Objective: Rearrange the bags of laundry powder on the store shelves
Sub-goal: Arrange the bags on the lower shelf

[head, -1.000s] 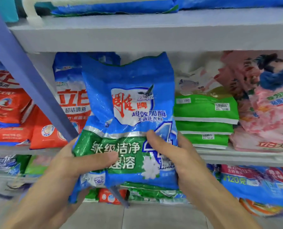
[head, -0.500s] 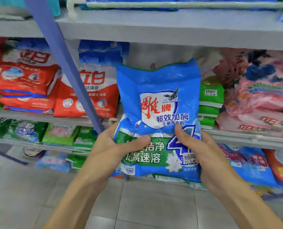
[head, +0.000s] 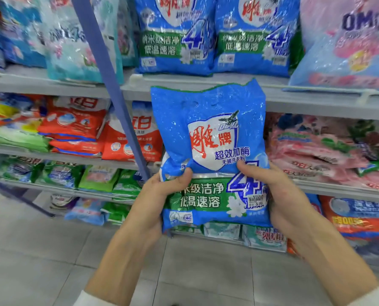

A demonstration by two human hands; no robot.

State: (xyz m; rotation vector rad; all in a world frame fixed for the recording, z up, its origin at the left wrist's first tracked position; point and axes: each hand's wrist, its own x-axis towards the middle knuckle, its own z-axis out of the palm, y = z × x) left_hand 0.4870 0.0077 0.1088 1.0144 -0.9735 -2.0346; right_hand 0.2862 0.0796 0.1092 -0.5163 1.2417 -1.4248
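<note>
Grey store shelves (head: 312, 104) fill my view, packed with laundry powder, above a pale tiled floor (head: 51, 250). Between both hands I hold one blue-and-green bag (head: 208, 138) upright in the air, in front of the middle shelf, its top edge reaching the lip of the shelf above. My left grip (head: 160, 195) pinches the bag's lower left side, thumb pressed across the front, the fingers hidden behind. My right grip (head: 281, 195) pinches the lower right side the same way, thumb beside the large "4". On the upper shelf two matching blue bags (head: 175, 36) stand upright side by side, with a pink OMO bag (head: 347, 45) to their right. Left of the slanted blue post (head: 109, 85), red-orange bags (head: 73, 127) lie stacked; pink bags (head: 316, 151) are piled behind my right grip.
</note>
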